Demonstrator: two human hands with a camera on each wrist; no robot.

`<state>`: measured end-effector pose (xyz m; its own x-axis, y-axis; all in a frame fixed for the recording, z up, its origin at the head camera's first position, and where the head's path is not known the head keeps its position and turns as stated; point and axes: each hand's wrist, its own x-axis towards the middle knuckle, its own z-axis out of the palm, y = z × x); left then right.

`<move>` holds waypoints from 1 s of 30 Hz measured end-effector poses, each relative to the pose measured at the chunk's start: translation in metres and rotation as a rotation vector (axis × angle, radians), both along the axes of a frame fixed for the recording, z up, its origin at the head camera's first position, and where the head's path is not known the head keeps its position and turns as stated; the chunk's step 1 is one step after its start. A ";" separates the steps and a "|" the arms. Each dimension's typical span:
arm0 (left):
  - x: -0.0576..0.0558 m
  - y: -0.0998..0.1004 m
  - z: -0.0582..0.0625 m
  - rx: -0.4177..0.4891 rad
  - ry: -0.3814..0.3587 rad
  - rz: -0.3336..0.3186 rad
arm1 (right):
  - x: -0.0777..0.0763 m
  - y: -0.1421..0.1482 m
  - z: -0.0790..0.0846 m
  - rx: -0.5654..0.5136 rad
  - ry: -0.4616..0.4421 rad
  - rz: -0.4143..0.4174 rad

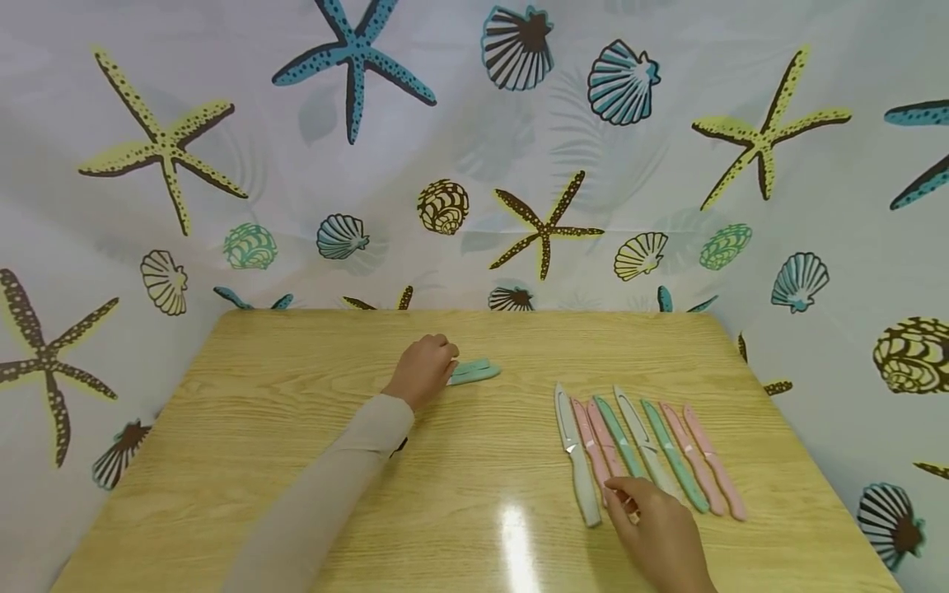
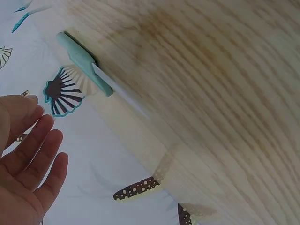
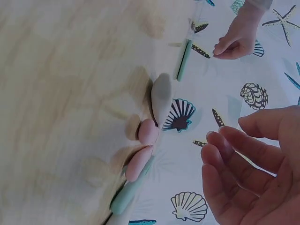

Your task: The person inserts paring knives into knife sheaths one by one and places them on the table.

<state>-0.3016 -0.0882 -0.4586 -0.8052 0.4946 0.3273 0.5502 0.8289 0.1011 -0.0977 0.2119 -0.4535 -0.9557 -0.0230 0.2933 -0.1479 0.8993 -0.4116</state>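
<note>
My left hand (image 1: pixel 425 369) is at the far middle of the table, fingers loosely bent. Just right of its fingertips in the head view lies a green knife (image 1: pixel 478 373); the left wrist view shows its green part (image 2: pixel 80 58) and a pale blade, apart from the fingers. My right hand (image 1: pixel 656 527) hovers over the handle ends of a row of knives, its fingers loosely curled with nothing between them. The row holds a large off-white knife (image 1: pixel 582 486) at its left end, a second off-white knife (image 1: pixel 636 428), several pink knives (image 1: pixel 712 461) and two green knives (image 1: pixel 676 457).
The wooden table (image 1: pixel 282 395) has a hanging cloth (image 1: pixel 415 272) with starfish and shells behind it and at both sides. The row of knives takes up the right part of the table, blades pointing away. Light glares off the table front.
</note>
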 end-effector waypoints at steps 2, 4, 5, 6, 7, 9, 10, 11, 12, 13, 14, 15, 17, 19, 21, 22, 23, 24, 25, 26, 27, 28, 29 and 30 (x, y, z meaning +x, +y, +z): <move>-0.003 0.003 -0.003 0.000 -0.040 0.025 | 0.002 -0.002 -0.001 -0.012 -0.047 -0.010; -0.005 0.005 -0.006 -0.003 -0.075 0.051 | 0.004 -0.004 -0.002 -0.026 -0.084 -0.019; -0.006 0.007 -0.008 -0.006 -0.089 0.064 | 0.005 -0.005 -0.003 -0.030 -0.093 -0.022; -0.007 0.008 -0.010 -0.013 -0.099 0.078 | 0.006 -0.006 -0.003 -0.032 -0.096 -0.022; -0.008 0.008 -0.011 -0.018 -0.106 0.091 | 0.007 -0.007 -0.004 -0.034 -0.093 -0.023; -0.010 0.011 -0.014 -0.028 -0.116 0.110 | 0.008 -0.008 -0.005 -0.037 -0.076 -0.022; -0.011 0.012 -0.016 -0.031 -0.118 0.118 | 0.008 -0.008 -0.006 -0.036 -0.067 -0.020; -0.012 0.013 -0.017 -0.033 -0.121 0.124 | 0.008 -0.008 -0.007 -0.037 -0.059 -0.019; -0.013 0.014 -0.018 -0.031 -0.125 0.128 | 0.009 -0.008 -0.007 -0.036 -0.054 -0.016; -0.014 0.015 -0.019 -0.030 -0.131 0.130 | 0.010 -0.008 -0.007 -0.036 -0.049 -0.014; -0.014 0.016 -0.020 -0.033 -0.137 0.132 | 0.010 -0.008 -0.007 -0.035 -0.044 -0.011; -0.015 0.018 -0.021 -0.040 -0.140 0.135 | 0.010 -0.008 -0.008 -0.035 -0.041 -0.008; -0.016 0.019 -0.022 -0.054 -0.148 0.143 | 0.011 -0.008 -0.008 -0.036 -0.037 -0.005; -0.016 0.021 -0.024 -0.066 -0.148 0.152 | 0.011 -0.008 -0.009 -0.039 -0.034 0.000; -0.017 0.022 -0.025 -0.068 -0.147 0.162 | 0.012 -0.009 -0.010 -0.043 -0.039 -0.002; -0.018 0.022 -0.025 -0.060 -0.150 0.168 | 0.012 -0.009 -0.010 -0.046 -0.048 -0.004; -0.019 0.023 -0.027 -0.051 -0.139 0.175 | 0.012 -0.010 -0.010 -0.048 -0.054 -0.006; -0.019 0.023 -0.028 -0.044 -0.145 0.185 | 0.012 -0.010 -0.011 -0.051 -0.061 -0.009; -0.020 0.024 -0.029 -0.037 -0.152 0.199 | 0.013 -0.010 -0.011 -0.053 -0.065 -0.010; -0.021 0.024 -0.030 -0.027 -0.161 0.216 | 0.013 -0.011 -0.011 -0.054 -0.068 -0.010; -0.022 0.024 -0.032 -0.018 -0.168 0.234 | 0.013 -0.012 -0.011 -0.056 -0.069 -0.010; -0.022 0.024 -0.034 -0.010 -0.176 0.253 | 0.014 -0.012 -0.011 -0.057 -0.071 -0.010; -0.023 0.024 -0.035 -0.006 -0.181 0.270 | 0.014 -0.013 -0.012 -0.058 -0.070 -0.009; -0.023 0.024 -0.036 -0.004 -0.199 0.287 | 0.015 -0.013 -0.012 -0.058 -0.072 -0.008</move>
<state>-0.3249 -0.0643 -0.4949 -0.9593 0.2400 0.1489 0.2649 0.9474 0.1797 -0.0827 0.1984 -0.4651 -0.9744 -0.0001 0.2248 -0.1090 0.8746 -0.4724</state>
